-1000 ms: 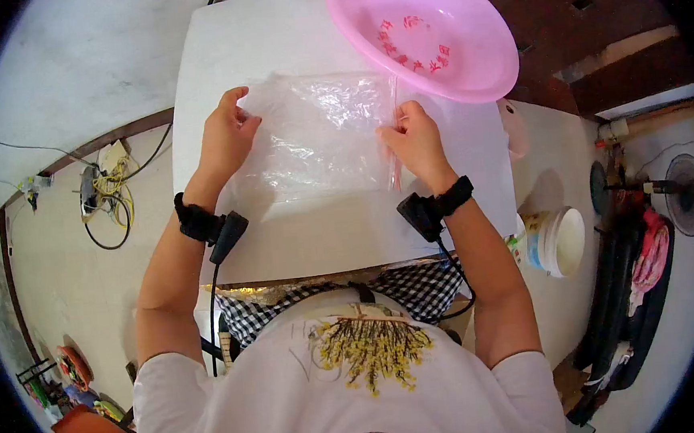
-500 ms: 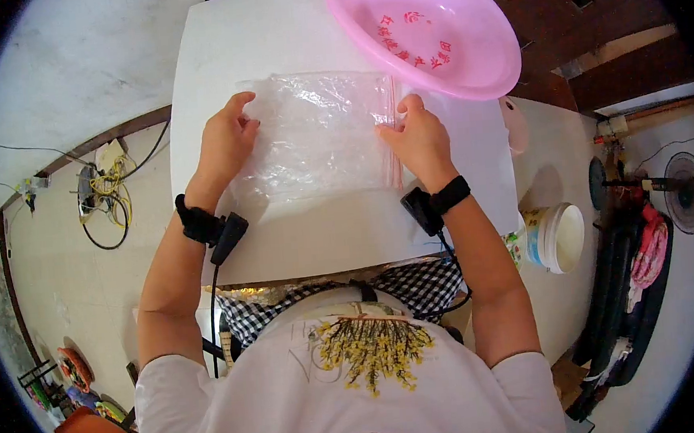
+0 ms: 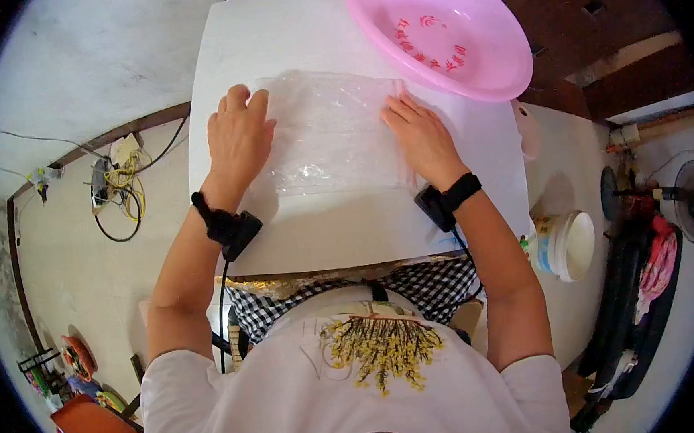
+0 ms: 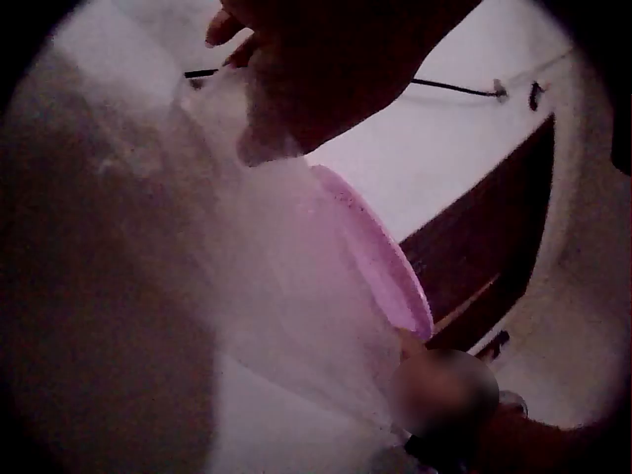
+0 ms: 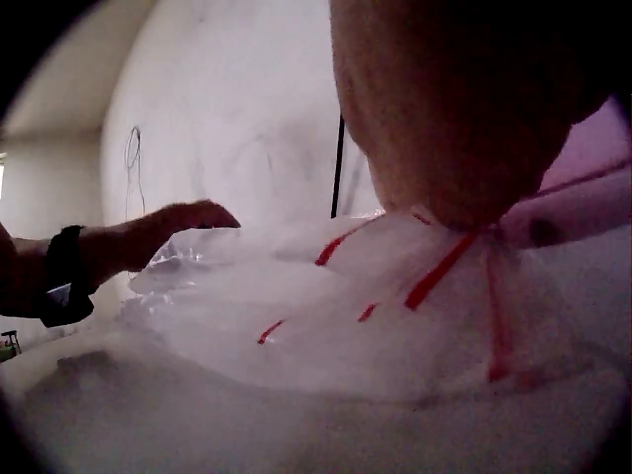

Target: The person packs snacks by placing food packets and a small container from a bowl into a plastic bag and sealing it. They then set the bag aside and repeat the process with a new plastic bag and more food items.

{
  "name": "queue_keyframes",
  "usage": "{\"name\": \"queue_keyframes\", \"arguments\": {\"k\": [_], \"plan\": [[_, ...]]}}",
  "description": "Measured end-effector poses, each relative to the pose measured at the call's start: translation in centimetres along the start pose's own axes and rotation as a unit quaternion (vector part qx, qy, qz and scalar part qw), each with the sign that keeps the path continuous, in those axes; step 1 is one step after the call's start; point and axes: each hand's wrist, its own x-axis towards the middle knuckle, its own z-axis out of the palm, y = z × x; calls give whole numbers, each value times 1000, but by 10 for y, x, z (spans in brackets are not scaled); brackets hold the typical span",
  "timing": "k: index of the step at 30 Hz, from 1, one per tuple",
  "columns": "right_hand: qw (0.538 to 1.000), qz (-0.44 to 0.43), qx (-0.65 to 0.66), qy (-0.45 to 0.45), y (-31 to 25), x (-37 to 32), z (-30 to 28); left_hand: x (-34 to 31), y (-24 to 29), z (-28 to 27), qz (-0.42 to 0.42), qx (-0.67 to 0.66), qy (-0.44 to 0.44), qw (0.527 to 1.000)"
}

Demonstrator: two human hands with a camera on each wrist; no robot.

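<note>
A clear plastic zip bag (image 3: 325, 133) spans the space between both hands over the white table, red stripes along its right edge. My left hand (image 3: 241, 135) grips its left edge, back of the hand upward. In the left wrist view, the thumb of the left hand (image 4: 336, 79) shows through the film. My right hand (image 3: 426, 140) holds the striped edge from above. Seen from the right wrist, the red stripes (image 5: 439, 272) run together under the right hand (image 5: 454, 118), whose fingertips are hidden. The film (image 5: 237, 306) looks crumpled and loose there.
A pink basin (image 3: 506, 69) with red lettering stands at the table's back right, close beyond the right hand. The white tabletop (image 3: 348, 232) reaches to the person's lap. A white bucket (image 3: 570, 245) stands on the floor to the right. Cables (image 3: 123, 180) lie at left.
Both hands have turned with their backs upward, the fingers now reaching over the bag's edges. The whole scene has shifted slightly right in the head view.
</note>
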Motion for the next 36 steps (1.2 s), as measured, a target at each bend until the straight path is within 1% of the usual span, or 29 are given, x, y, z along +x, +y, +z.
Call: {"name": "queue_keyframes", "arguments": {"k": [2, 4, 5, 6, 10, 13, 16, 19, 22, 25, 28, 31, 34, 36], "plan": [[1000, 3, 20, -17, -2, -2, -5, 0, 12, -11, 62, 13, 21, 998], [997, 19, 47, -50, -11, 2, -18, 2, 25, -12, 154, 7, 16, 988], [997, 22, 28, -65, -14, 1, -21, 2, 28, -13, 199, 5, 15, 980], [997, 25, 8, -79, -17, 0, -24, 3, 24, -1, 197, 0, -58, 979], [991, 23, -28, -126, -18, -7, -30, -5, 15, 23, 196, 41, -138, 970], [990, 9, -27, -140, -14, -8, -30, -9, 13, 32, 191, -5, -124, 974], [989, 6, -22, -143, -12, -8, -30, -6, 11, 37, 200, 20, -136, 970], [989, 10, -6, -145, -11, -8, -29, -7, 13, 35, 186, 16, -136, 973], [993, 15, -16, -116, -17, -10, -34, -6, 13, 36, 190, 24, -135, 972], [998, -3, 14, -58, -31, -15, -44, -7, 13, 36, 189, 20, -130, 973], [992, -42, 42, -107, -50, -21, -66, -7, 14, 34, 189, 11, -129, 973], [985, -55, 13, -164, -45, -27, -51, -8, 13, 37, 192, 19, -118, 974], [989, -44, 44, -133, -44, -35, -52, -7, 19, 31, 185, 23, -133, 973], [990, -70, 77, -97, -38, -44, -46, -7, 19, 34, 179, 24, -143, 973]]}}
